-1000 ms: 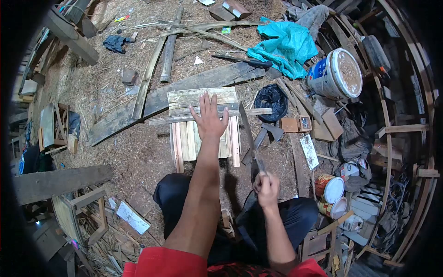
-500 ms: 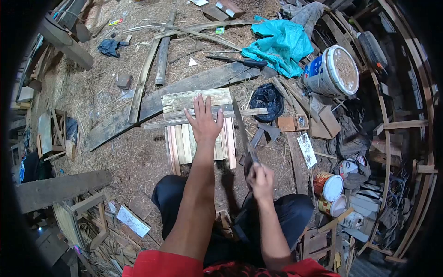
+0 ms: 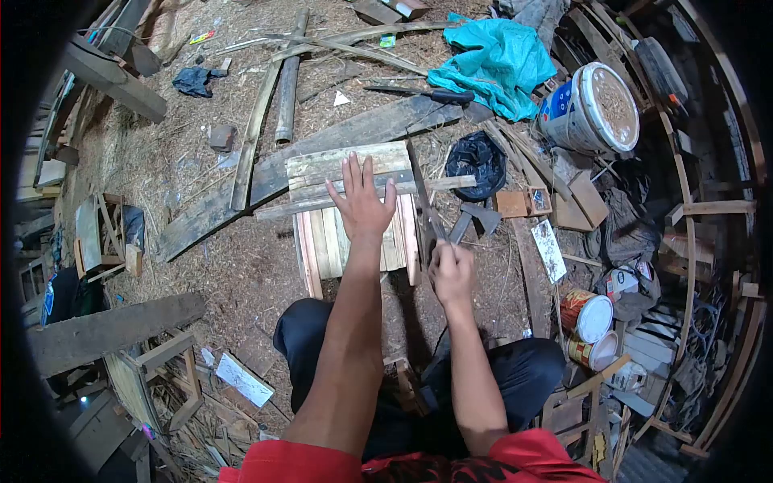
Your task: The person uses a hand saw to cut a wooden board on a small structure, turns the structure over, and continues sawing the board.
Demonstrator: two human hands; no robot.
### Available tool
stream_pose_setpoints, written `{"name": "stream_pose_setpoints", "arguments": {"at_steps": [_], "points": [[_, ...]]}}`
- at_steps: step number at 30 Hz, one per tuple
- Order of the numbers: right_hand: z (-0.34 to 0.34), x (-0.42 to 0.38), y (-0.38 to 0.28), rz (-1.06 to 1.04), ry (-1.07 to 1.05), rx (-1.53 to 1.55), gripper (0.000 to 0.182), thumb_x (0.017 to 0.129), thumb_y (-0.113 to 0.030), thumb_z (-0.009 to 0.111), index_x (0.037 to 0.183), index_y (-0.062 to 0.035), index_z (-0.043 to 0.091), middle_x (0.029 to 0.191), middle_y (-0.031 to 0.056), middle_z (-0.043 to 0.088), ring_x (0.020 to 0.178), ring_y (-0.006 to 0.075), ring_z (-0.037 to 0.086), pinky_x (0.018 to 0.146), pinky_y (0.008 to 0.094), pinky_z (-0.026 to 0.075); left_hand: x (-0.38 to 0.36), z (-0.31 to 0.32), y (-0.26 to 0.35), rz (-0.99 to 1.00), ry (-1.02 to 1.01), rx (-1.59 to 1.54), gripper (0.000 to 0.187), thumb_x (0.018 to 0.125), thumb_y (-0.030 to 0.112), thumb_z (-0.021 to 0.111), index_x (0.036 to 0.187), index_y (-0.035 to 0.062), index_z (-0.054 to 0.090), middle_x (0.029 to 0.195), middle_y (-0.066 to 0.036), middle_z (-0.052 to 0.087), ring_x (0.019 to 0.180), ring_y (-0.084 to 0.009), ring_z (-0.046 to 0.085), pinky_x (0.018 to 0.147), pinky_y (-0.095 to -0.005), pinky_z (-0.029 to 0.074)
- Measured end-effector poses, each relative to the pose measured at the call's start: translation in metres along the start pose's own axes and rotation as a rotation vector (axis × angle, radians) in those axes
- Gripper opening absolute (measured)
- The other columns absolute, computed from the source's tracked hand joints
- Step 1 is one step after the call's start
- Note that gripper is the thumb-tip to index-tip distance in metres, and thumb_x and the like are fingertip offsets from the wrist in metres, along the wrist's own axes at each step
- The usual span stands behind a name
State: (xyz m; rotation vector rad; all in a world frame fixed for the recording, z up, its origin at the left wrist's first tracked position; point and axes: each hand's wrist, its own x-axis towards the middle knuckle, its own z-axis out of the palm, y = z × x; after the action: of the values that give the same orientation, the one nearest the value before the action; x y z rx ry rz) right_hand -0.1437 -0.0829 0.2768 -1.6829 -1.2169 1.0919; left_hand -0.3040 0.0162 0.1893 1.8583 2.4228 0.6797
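Note:
My left hand (image 3: 364, 200) lies flat with spread fingers on a thin wooden strip (image 3: 298, 207) and the slatted wooden piece (image 3: 322, 169) under it. The strip crosses the slats and sticks out past both sides. My right hand (image 3: 452, 272) is closed round the handle of a handsaw (image 3: 422, 187). The saw's blade points away from me, beside the right edge of the slatted piece and across the strip. The handle is hidden in my fingers.
A long dark plank (image 3: 322, 150) lies behind the slatted piece. To the right are a black plastic bag (image 3: 475, 165), a hatchet-like metal tool (image 3: 481, 217) and a large bucket (image 3: 600, 109). A teal tarp (image 3: 503, 64) and a second saw (image 3: 451, 97) lie farther off.
My right hand has moved forward with the saw, bringing the blade farther away from me. My left hand stays on the strip. The whole view has shifted slightly.

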Motion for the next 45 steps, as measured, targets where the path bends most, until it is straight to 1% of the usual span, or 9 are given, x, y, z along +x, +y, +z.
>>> {"name": "stream_pose_setpoints", "arguments": {"at_steps": [7, 13, 16, 19, 26, 29, 35, 41, 45], "points": [[-0.036, -0.076, -0.009, 0.071, -0.043, 0.107, 0.042, 0.100, -0.024, 0.049, 0.061, -0.0073, 0.047, 0.051, -0.0006, 0.044, 0.043, 0.0093, 0.042, 0.043, 0.0282, 0.030, -0.003, 0.000, 0.000, -0.008, -0.014, 0.015, 0.066, 0.094, 0.047, 0.049, 0.150, 0.0149, 0.039, 0.162, -0.010, 0.026, 0.151, -0.0249, 0.021, 0.120, -0.0609, 0.005], [-0.002, 0.017, 0.003, 0.161, -0.014, 0.237, 0.040, 0.097, -0.024, 0.052, 0.063, -0.0028, 0.053, 0.055, 0.0017, 0.049, 0.053, 0.0112, 0.047, 0.051, 0.0328, 0.035, 0.000, 0.001, -0.003, 0.002, 0.001, 0.007, 0.067, 0.093, 0.047, 0.050, 0.151, 0.0139, 0.039, 0.163, -0.011, 0.025, 0.150, -0.0246, 0.023, 0.120, -0.0602, 0.004], [-0.028, -0.048, -0.020, -0.092, -0.022, -0.030, 0.041, 0.097, -0.024, 0.051, 0.062, -0.0033, 0.053, 0.053, 0.0011, 0.048, 0.051, 0.0111, 0.046, 0.049, 0.0328, 0.034, -0.004, 0.001, -0.003, -0.007, -0.008, 0.000, 0.068, 0.092, 0.047, 0.052, 0.150, 0.0134, 0.040, 0.163, -0.010, 0.025, 0.150, -0.0242, 0.022, 0.120, -0.0600, 0.004], [-0.032, -0.072, -0.013, 0.053, -0.027, 0.081, 0.044, 0.100, -0.024, 0.049, 0.062, -0.0036, 0.051, 0.054, 0.0012, 0.048, 0.046, 0.0121, 0.046, 0.045, 0.0305, 0.034, -0.004, 0.002, -0.003, 0.018, 0.026, -0.033, 0.066, 0.093, 0.044, 0.054, 0.149, 0.0123, 0.040, 0.161, -0.012, 0.029, 0.150, -0.0281, 0.024, 0.119, -0.0622, 0.006], [-0.005, -0.009, -0.014, -0.012, -0.002, -0.065, 0.044, 0.099, -0.031, 0.053, 0.070, 0.0030, 0.057, 0.055, 0.0113, 0.048, 0.053, 0.0179, 0.045, 0.053, 0.0404, 0.037, -0.004, 0.000, -0.003, -0.009, -0.027, -0.010, 0.068, 0.094, 0.048, 0.049, 0.151, 0.0138, 0.038, 0.163, -0.010, 0.023, 0.151, -0.0237, 0.019, 0.120, -0.0610, 0.004], [-0.031, -0.073, -0.028, -0.022, -0.038, -0.108, 0.044, 0.099, -0.031, 0.054, 0.073, 0.0039, 0.059, 0.055, 0.0115, 0.048, 0.053, 0.0173, 0.045, 0.053, 0.0397, 0.038, -0.003, 0.001, -0.003, 0.011, 0.024, -0.050, 0.066, 0.093, 0.043, 0.055, 0.149, 0.0121, 0.041, 0.160, -0.013, 0.030, 0.150, -0.0281, 0.025, 0.118, -0.0629, 0.007], [0.004, 0.000, -0.017, -0.087, 0.030, -0.071, 0.041, 0.098, -0.029, 0.057, 0.072, 0.0019, 0.059, 0.055, 0.0086, 0.046, 0.055, 0.0127, 0.046, 0.052, 0.0371, 0.036, -0.002, 0.002, -0.003, 0.025, 0.043, -0.028, 0.065, 0.093, 0.043, 0.055, 0.148, 0.0117, 0.041, 0.160, -0.013, 0.030, 0.149, -0.0285, 0.026, 0.118, -0.0628, 0.007], [-0.041, -0.071, -0.029, 0.124, -0.086, 0.016, 0.043, 0.099, -0.030, 0.056, 0.072, 0.0035, 0.057, 0.056, 0.0109, 0.047, 0.053, 0.0166, 0.046, 0.052, 0.0391, 0.037, -0.004, 0.000, -0.004, 0.020, 0.023, -0.033, 0.064, 0.093, 0.043, 0.054, 0.148, 0.0117, 0.042, 0.160, -0.013, 0.030, 0.149, -0.0284, 0.025, 0.118, -0.0625, 0.007], [-0.016, -0.028, -0.017, -0.018, 0.003, -0.056, 0.042, 0.098, -0.030, 0.057, 0.072, 0.0030, 0.056, 0.056, 0.0107, 0.046, 0.055, 0.0144, 0.046, 0.052, 0.0383, 0.037, -0.003, 0.002, -0.002, 0.011, 0.017, -0.012, 0.066, 0.093, 0.044, 0.054, 0.149, 0.0117, 0.040, 0.160, -0.013, 0.030, 0.149, -0.0283, 0.025, 0.119, -0.0617, 0.007]]}}
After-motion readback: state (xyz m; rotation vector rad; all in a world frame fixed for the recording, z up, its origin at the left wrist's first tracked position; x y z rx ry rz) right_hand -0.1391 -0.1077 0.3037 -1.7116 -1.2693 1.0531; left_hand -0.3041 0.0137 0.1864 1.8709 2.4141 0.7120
